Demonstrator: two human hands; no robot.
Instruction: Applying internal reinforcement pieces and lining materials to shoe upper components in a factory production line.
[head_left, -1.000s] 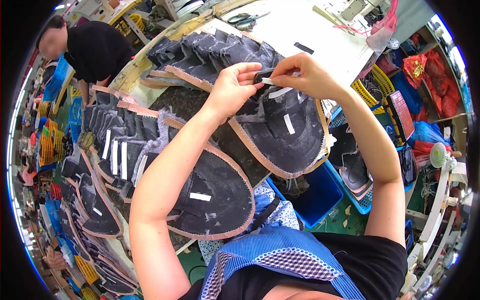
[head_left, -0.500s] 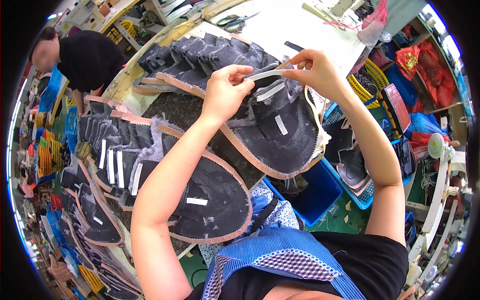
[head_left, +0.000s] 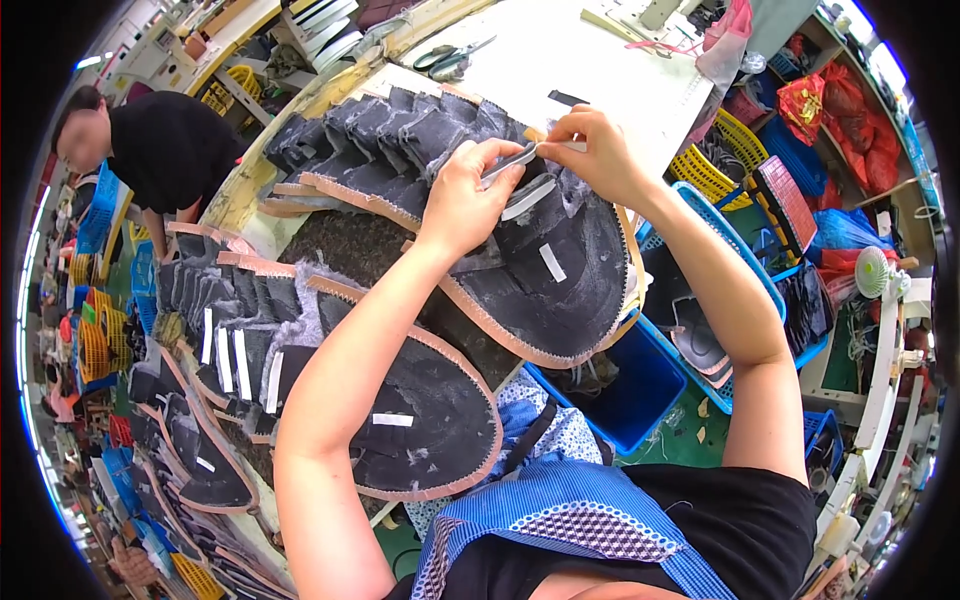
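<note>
My left hand point(head_left: 468, 200) and my right hand point(head_left: 592, 155) meet above a black shoe upper point(head_left: 560, 315) with a pinkish zigzag-cut edge. Between their pinched fingers runs a short narrow strip point(head_left: 510, 163), grey on its face with a pale edge. Thumb and forefinger of the left grip its lower-left part; those of the right hold its far end. Just below the fingers, a white strip point(head_left: 530, 198) lies across the upper, and a small white piece point(head_left: 552, 263) sits on its toe area. Another upper point(head_left: 430, 445) with white patches lies below my left forearm.
Overlapping uppers point(head_left: 350, 130) line the bench behind my hands. Scissors point(head_left: 450, 55) lie on the white tabletop point(head_left: 560, 50). Below right stand a blue bin point(head_left: 640, 385) and a blue basket point(head_left: 760, 275). A co-worker in black point(head_left: 170, 140) bends over at the far left.
My hands have come closer together, the right moving left. The strip that stretched white between them now shows a shorter, greyer length, tilted down to the left.
</note>
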